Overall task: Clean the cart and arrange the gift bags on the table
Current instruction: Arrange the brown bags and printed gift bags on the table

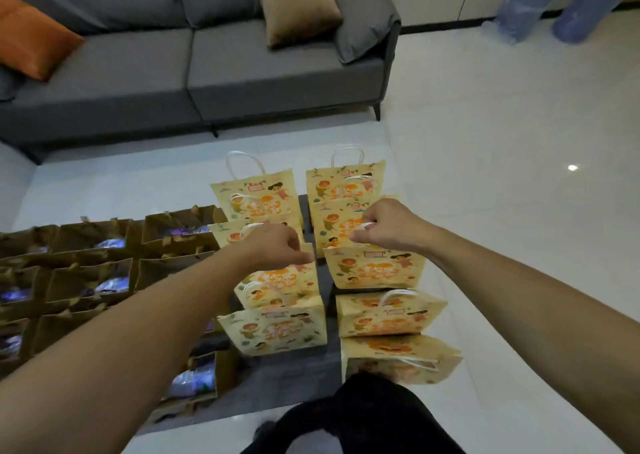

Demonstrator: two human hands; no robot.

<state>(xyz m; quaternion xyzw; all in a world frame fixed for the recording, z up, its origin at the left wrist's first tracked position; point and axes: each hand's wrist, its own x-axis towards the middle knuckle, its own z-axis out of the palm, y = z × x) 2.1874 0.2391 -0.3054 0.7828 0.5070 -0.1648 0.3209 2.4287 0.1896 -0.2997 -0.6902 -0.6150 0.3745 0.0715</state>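
Reaching forward from the bottom of the frame, two bare arms meet over a dark table (pixel 294 381) crowded with paper bags. At centre, the left hand (pixel 273 245) is curled, its fingertips pinching the top edge of a yellow gift bag (pixel 280 280) printed with orange cartoon figures. Just right of it, the right hand (pixel 388 225) is closed around the white handle of a second yellow gift bag (pixel 374 270).

These two bags stand in the middle of two columns of matching yellow bags running from the centre of the frame down toward the lower right. Most stand upright; the nearest bag (pixel 398 356), at lower right, appears to lean or lie tipped, though this is hard to confirm.

Filling the left side of the frame, rows of brown paper bags (pixel 90 277) stand open with shiny wrapped items inside.

Judging by the layout, arranging is well advanced, with straightening of the yellow columns under way. No cart is visible, so its cleaning cannot be judged.

A grey sofa (pixel 207 65) with cushions spans the upper left.
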